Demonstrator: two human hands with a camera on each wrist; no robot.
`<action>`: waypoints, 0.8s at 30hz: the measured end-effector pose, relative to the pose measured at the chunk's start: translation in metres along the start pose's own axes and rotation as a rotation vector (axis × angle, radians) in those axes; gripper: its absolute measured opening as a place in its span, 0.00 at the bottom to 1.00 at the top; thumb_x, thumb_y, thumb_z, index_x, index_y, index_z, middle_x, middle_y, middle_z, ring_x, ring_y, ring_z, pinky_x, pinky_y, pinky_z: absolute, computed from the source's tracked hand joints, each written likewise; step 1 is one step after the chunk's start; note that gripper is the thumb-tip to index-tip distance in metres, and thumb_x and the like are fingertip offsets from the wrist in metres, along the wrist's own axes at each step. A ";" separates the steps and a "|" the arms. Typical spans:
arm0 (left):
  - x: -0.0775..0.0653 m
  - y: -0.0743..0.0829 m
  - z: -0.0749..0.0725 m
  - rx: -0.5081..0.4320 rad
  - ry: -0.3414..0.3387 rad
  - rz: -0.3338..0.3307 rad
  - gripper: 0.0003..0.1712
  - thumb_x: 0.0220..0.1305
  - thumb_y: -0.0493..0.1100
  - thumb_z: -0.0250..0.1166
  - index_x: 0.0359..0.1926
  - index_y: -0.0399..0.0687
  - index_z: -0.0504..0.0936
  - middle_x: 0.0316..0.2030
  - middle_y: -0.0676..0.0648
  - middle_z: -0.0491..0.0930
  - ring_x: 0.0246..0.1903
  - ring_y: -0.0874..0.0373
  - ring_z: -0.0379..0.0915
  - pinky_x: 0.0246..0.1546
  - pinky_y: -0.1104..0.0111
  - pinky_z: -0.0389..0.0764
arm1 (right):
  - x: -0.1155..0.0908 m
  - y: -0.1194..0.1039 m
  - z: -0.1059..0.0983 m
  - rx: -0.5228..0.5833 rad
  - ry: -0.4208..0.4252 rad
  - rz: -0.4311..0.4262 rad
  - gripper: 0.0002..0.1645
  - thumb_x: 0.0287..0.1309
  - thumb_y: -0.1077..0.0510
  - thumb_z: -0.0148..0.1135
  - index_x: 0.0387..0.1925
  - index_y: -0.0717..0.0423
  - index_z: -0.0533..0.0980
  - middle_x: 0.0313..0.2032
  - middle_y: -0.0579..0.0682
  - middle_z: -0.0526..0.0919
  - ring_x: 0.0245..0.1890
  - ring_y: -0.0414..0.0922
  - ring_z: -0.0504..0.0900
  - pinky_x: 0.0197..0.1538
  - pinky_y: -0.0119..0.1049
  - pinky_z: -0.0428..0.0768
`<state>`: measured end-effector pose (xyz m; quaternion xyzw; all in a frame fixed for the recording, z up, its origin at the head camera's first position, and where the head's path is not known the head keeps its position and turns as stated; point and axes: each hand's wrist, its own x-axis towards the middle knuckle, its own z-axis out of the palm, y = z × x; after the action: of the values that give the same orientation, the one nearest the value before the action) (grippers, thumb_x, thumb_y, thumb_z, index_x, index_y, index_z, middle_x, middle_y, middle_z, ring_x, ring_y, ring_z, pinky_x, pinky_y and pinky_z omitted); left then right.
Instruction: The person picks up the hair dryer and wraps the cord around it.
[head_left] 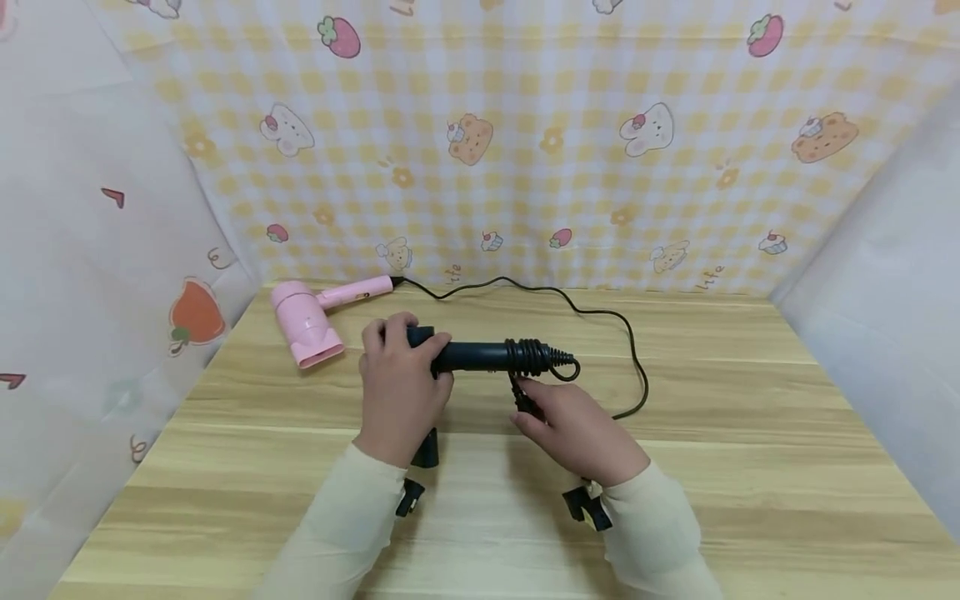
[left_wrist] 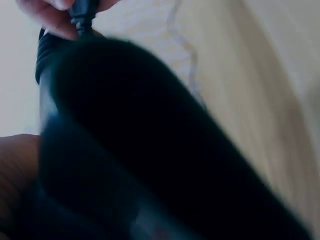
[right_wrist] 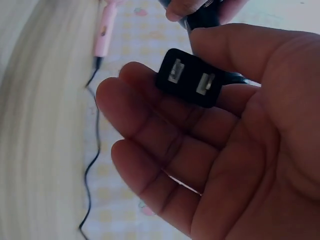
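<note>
Black hair dryer (head_left: 474, 357): over the middle of the desk (head_left: 750, 400), handle pointing to the person's right; contact with the wood cannot be confirmed.
Left hand (head_left: 401, 379): grasping the dryer body from above, thumb near the handle joint. This hold appears to steady the unit while leaving the handle accessible.
Right hand (head_left: 581, 425): pinching the plug (right_wrist: 187, 80) between thumb and fingers, just below the handle; the grip probably controls the loose end of the lead.
Wound cord (head_left: 531, 357): several turns around the handle end, with a short run down to the plug; the winding presumably keeps the lead compact.
Pink hair dryer (head_left: 303, 321): lying at the rear left of the desk, nozzle toward the person; set well apart, probably to give both hands room.
Trailing cord (head_left: 600, 312): runs from the pink handle along the rear, then curves forward on the right toward the right hand; far end hidden.
Right wrist view: shows two metal prongs (right_wrist: 175, 71), concealed in the head view.
Left wrist view: mostly filled by the dark, blurred dryer body; shows the plug's sleeve directed toward the windings.
Head view: alone shows the complete layout.
</note>
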<state>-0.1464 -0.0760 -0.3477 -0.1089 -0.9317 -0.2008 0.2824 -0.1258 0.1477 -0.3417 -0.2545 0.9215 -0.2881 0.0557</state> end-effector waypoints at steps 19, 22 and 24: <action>0.018 -0.001 0.045 0.057 -0.570 -0.072 0.21 0.52 0.50 0.75 0.47 0.50 0.88 0.46 0.39 0.68 0.50 0.40 0.58 0.34 0.50 0.73 | 0.011 0.037 0.027 -0.086 -0.091 0.215 0.20 0.62 0.56 0.67 0.53 0.61 0.81 0.36 0.52 0.85 0.27 0.43 0.73 0.35 0.40 0.74; 0.018 -0.001 0.050 0.070 -0.607 -0.068 0.22 0.53 0.50 0.74 0.49 0.51 0.87 0.47 0.39 0.68 0.50 0.40 0.59 0.35 0.49 0.74 | 0.010 0.040 0.030 -0.067 -0.083 0.232 0.11 0.61 0.56 0.67 0.43 0.57 0.82 0.28 0.48 0.81 0.24 0.42 0.71 0.32 0.38 0.72; 0.017 -0.003 0.052 0.079 -0.624 -0.068 0.22 0.52 0.50 0.74 0.50 0.52 0.87 0.48 0.40 0.69 0.50 0.41 0.59 0.37 0.49 0.74 | 0.010 0.041 0.032 -0.066 -0.084 0.243 0.08 0.61 0.55 0.67 0.38 0.55 0.81 0.24 0.45 0.78 0.22 0.42 0.71 0.31 0.38 0.71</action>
<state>-0.1862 -0.0541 -0.3784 -0.1230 -0.9835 -0.1308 -0.0201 -0.1447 0.1551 -0.3904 -0.1548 0.9513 -0.2378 0.1205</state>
